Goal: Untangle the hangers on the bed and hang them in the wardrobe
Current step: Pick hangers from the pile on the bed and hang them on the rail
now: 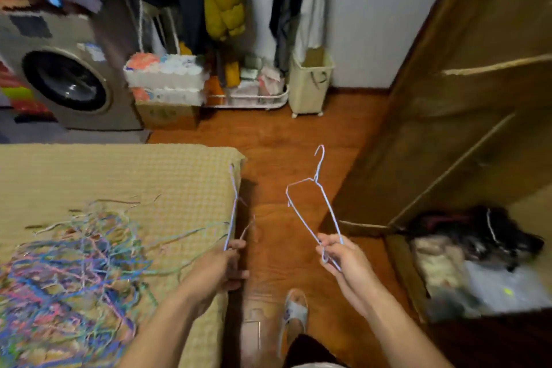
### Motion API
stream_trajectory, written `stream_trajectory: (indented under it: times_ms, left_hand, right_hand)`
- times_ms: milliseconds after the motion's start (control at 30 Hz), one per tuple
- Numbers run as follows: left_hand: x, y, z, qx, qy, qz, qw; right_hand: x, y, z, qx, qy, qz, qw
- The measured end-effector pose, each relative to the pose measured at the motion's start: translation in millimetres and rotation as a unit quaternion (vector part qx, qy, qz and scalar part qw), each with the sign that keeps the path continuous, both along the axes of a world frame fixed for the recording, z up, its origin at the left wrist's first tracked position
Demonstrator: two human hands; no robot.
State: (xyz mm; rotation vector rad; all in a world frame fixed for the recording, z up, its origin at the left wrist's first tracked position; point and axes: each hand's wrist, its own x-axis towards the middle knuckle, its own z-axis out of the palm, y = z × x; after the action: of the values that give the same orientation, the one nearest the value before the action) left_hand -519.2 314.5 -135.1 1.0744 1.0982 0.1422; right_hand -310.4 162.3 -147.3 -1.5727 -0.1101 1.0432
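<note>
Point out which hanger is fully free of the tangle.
The hanger in the right hand, held over the floor; the left hand's hanger sits by the pile.

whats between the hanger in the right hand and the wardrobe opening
Nothing solid: in the head view only bare wooden floor shows between the hanger gripped by the right hand and the open wardrobe.

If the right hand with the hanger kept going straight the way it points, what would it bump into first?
Probably the wardrobe. The right hand holds the wire hanger over bare wooden floor, hook aimed up and away. Nothing else seems to lie between, though depth is hard to judge.
</note>
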Motion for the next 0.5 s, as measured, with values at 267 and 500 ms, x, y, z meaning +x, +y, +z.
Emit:
stream_trajectory:
  times_ms: [267,500]
  left_hand:
    - [170.8,-90.5,33.8,-0.04,-0.061,-0.157,0.985]
    - [347.0,-159.0,85.3,0.04,-0.126,-0.293,0.947]
  right_hand:
    - [92.2,-152.7,24.3,-0.051,-0.081,-0.201,0.975]
    - [215.0,-252.6,85.8,-0.086,-0.171,-0.334,0.923]
